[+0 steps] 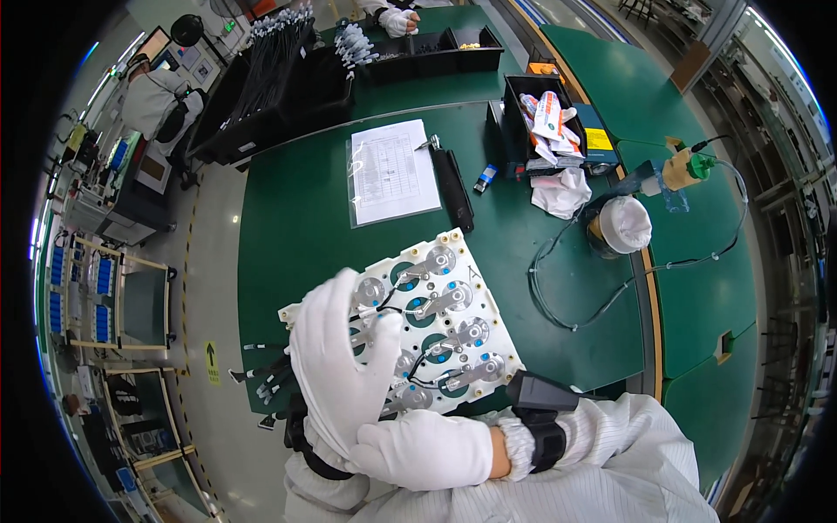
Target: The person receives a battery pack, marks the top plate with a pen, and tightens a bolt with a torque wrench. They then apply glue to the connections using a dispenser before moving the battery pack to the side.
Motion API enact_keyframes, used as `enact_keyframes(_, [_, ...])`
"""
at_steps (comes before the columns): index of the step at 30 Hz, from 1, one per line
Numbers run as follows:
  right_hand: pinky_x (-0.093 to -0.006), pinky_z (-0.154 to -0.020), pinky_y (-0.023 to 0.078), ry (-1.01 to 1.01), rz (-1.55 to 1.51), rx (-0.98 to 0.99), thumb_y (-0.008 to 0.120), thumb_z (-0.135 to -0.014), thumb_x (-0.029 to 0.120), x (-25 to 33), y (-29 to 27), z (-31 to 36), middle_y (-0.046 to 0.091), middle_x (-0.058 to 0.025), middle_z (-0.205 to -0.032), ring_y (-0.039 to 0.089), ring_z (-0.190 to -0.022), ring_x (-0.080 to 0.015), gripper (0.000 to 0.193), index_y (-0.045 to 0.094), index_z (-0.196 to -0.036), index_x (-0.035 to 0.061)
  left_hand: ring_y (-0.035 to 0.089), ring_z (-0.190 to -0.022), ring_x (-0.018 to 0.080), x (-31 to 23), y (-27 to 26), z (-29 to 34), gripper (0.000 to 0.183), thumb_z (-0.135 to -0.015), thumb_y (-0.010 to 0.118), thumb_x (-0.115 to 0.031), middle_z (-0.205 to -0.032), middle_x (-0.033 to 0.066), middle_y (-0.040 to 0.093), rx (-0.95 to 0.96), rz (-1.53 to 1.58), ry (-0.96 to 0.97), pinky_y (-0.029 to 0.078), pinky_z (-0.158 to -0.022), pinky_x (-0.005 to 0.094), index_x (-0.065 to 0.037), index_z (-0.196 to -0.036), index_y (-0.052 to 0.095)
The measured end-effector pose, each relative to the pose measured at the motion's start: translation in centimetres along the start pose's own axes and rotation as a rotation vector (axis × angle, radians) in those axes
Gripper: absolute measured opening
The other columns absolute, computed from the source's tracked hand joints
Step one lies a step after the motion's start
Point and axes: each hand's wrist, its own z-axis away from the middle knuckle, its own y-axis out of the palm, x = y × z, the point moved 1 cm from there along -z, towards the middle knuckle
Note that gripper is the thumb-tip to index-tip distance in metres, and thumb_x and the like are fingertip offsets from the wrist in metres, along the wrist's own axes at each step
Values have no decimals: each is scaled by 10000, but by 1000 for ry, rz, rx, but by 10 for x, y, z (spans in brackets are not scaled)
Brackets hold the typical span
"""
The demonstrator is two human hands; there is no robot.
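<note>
Both my hands wear white gloves and nearly meet at the near left of the green table. My left hand point(336, 357) is raised over a white plate point(488, 305), fingers stretched up and thumb apart, holding nothing. At its wrist, my right hand point(427, 449) is closed on the lower part of the white left glove. The plate carries several round metal parts with arms point(471, 331), blue dots and short black cables point(423, 362). My left hand hides the plate's left part. Black cables with connectors point(270, 375) stick out beside that hand.
Beyond the plate lie a printed sheet point(392, 174), a black tool point(453, 187) and a small blue item point(486, 179). Black bins point(270, 131) stand far left; a box of packets point(545, 131), a lined cup point(623, 227) and a looped hose point(567, 324) are right. Another person's gloved hand point(399, 22) shows at the back.
</note>
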Motion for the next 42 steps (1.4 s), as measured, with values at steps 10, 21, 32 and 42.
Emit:
enact_keyframes(10, [-352,-738,471,405,93,5,625,-670,94,-71,-53,19,566,-33,-1000,549,-954,-247,284,623,-952,127,481,-1133,350,11,-7,46,209,-694,693,-136,-1173,142,527,344,13,160,394,-956,471,-48,-858,598])
enact_keyframes(21, [-398,-745,461,347,32,-141,677,-639,109,-83,-48,19,563,-57,-1039,530,-930,-273,305,623,-940,116,506,-1086,296,8,5,48,167,-676,671,-52,-1129,90,553,271,-55,378,423,-883,419,-68,-822,591])
enact_keyframes(32, [-449,-909,463,617,109,-102,706,-678,138,-76,-43,28,507,-201,-1244,466,-1180,-411,538,539,-1172,6,476,-1108,332,6,4,51,298,-663,680,-72,-1138,110,523,241,128,-79,381,-935,446,-72,-941,573])
enact_keyframes(42, [-429,-910,447,600,-76,-305,659,-745,84,-79,-47,38,487,-192,-1221,468,-1157,-387,462,519,-1177,3,497,-983,275,-25,-4,46,572,-680,706,-507,-1001,81,521,391,-87,342,392,-835,407,-86,-1042,569])
